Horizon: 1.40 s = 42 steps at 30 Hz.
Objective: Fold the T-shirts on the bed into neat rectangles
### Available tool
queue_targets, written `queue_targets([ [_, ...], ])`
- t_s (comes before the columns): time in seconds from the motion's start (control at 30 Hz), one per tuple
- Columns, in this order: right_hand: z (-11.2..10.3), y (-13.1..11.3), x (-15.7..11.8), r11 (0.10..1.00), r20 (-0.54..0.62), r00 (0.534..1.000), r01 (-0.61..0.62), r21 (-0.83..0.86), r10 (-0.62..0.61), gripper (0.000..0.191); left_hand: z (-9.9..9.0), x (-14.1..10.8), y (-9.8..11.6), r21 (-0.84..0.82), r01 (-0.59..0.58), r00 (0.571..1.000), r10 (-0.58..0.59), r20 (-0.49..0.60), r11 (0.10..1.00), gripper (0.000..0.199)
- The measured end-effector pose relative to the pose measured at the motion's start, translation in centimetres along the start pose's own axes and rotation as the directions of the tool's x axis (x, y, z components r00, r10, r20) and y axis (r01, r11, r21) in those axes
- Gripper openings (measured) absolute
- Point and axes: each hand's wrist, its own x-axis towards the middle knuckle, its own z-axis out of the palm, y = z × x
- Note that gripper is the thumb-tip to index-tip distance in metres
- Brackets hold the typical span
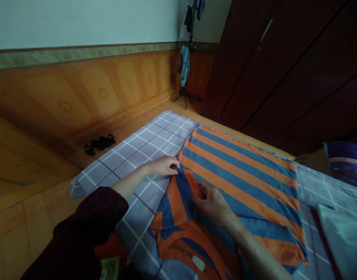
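Note:
An orange and blue striped T-shirt (233, 167) lies spread on a grey checked bed sheet (155, 136), its orange collar toward me. My left hand (163, 166) pinches the outer corner of the near sleeve, which is folded inward over the body. A little to the right, my right hand (211, 202) grips the orange edge of that same sleeve between thumb and fingers. The other sleeve stretches out to the right, partly behind my right forearm. A pale label shows inside the collar.
Folded whitish cloth (342, 241) lies at the right, near a purple bundle (346, 163). Black sandals (99, 144) rest on the floor at left. A coat stand (185, 70) with hanging clothes stands in the far corner beside a dark wardrobe (271, 70).

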Motion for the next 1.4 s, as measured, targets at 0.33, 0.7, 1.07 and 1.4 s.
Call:
queue_targets([
  [0.33, 0.2, 1.0, -0.4, 0.96, -0.041, 0.998, -0.052, -0.276, 0.042, 0.048, -0.1, 0.7, -0.9, -0.069, 0.067, 0.997, -0.064, 0.039, 0.995, 0.017],
  [0.7, 0.7, 2.6, -1.4, 0.946, -0.125, 0.992, -0.048, -0.319, 0.009, 0.043, 0.7, 0.4, 0.3, 0.21, 0.129, 0.988, -0.107, -0.112, 0.969, 0.015],
  [1.07, 2.3, 3.2, -4.9, 0.712, -0.163, 0.798, 0.401, -0.576, -0.581, 0.043, 5.1, -1.9, 5.1, 0.558, -0.217, 0.937, 0.331, -0.111, 0.801, 0.036],
  [1.4, -0.5, 7.0, -13.0, 0.665, -0.104, 0.834, 0.351, -0.659, -0.542, 0.05, 6.7, -3.2, 4.5, 0.574, -0.27, 0.96, 0.262, 0.099, 0.773, 0.067],
])
